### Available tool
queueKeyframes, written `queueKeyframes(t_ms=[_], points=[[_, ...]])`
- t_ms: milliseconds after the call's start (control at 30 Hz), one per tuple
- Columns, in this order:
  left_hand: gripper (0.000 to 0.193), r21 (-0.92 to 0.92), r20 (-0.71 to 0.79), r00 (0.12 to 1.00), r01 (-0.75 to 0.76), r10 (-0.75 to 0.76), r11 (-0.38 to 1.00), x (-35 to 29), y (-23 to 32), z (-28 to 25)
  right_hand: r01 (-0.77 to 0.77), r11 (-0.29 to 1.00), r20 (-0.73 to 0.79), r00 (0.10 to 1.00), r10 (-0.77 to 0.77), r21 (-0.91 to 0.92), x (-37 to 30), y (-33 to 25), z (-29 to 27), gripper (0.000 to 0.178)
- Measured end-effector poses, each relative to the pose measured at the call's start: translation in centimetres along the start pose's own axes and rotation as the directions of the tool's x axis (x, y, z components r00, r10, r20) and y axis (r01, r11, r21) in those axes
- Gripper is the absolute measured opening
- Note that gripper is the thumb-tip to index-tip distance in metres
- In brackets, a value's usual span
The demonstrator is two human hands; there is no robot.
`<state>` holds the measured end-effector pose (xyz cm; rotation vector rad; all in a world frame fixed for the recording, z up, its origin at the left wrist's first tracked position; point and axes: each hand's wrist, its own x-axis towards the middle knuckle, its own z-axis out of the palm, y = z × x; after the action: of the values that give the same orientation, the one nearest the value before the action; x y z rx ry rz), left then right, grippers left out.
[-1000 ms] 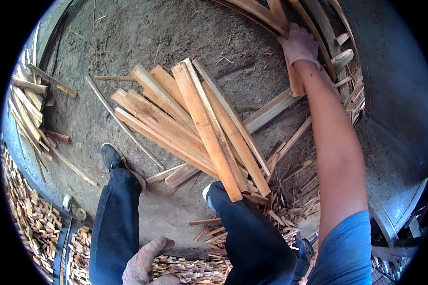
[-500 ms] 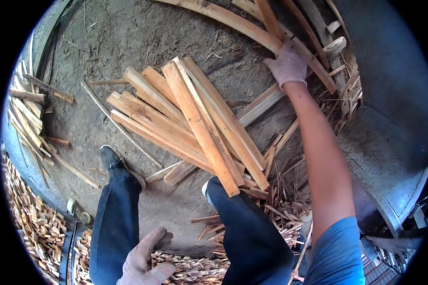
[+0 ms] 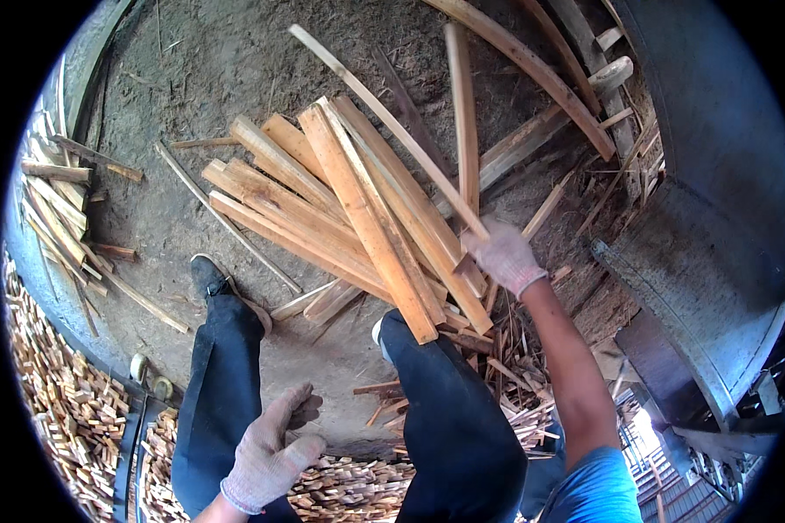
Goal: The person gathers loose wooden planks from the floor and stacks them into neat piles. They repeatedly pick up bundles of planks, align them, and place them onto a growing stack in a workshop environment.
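My right hand (image 3: 501,253), in a pale knitted glove, grips the near end of a long thin wooden strip (image 3: 379,113). The strip slants away to the far left, above the ground. Beside the hand, a wooden slat (image 3: 462,113) points away from me; whether the hand touches it I cannot tell. Left of the hand lies a fanned pile of sawn wooden slats (image 3: 366,200), its near end by my right knee. My left hand (image 3: 275,449), also gloved, hovers over my left leg with thumb and fingers apart, holding nothing.
A curved board (image 3: 528,61) and other timber lie at the far right, beside a large grey metal sheet (image 3: 698,288). Loose sticks (image 3: 57,205) are heaped at the left. Many small wood pieces (image 3: 65,401) fill the lower left, and splinters (image 3: 519,383) lie near my right leg.
My right hand has come back toward me from the timber at the far right, bringing the thin wooden strip. My left hand has moved slightly up and right, still holding nothing.
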<state>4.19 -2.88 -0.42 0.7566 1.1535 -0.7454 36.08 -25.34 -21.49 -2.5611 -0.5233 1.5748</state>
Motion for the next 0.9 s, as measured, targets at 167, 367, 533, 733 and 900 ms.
queueKeyframes(t_ms=[167,367,533,733,900], points=[[0.071,0.004,0.019,0.999,-0.042,0.041,0.999,0.9,-1.2,0.2,0.009,1.0,0.241,0.971,-0.008,-0.005,-6.0,2.0,5.8,0.052],[0.071,0.038,0.012,0.999,-0.039,0.039,0.998,1.9,-2.7,0.0,0.211,0.945,0.069,0.977,-0.2,-0.25,-8.6,-0.7,5.9,0.056],[0.071,0.015,-0.004,1.0,-0.029,0.029,0.999,1.9,-1.7,0.3,0.177,0.972,-0.425,0.876,-0.227,-0.154,0.5,-3.2,3.9,0.05],[0.072,0.007,-0.064,0.994,-0.085,0.086,0.996,1.8,-2.2,0.3,0.064,0.958,-0.012,0.997,-0.07,-0.278,6.4,-7.3,3.1,0.042],[0.075,-0.047,-0.074,0.994,-0.089,0.085,0.995,1.9,-2.1,0.9,0.16,0.958,-0.112,0.975,-0.19,-0.237,4.1,-5.5,1.3,0.03]])
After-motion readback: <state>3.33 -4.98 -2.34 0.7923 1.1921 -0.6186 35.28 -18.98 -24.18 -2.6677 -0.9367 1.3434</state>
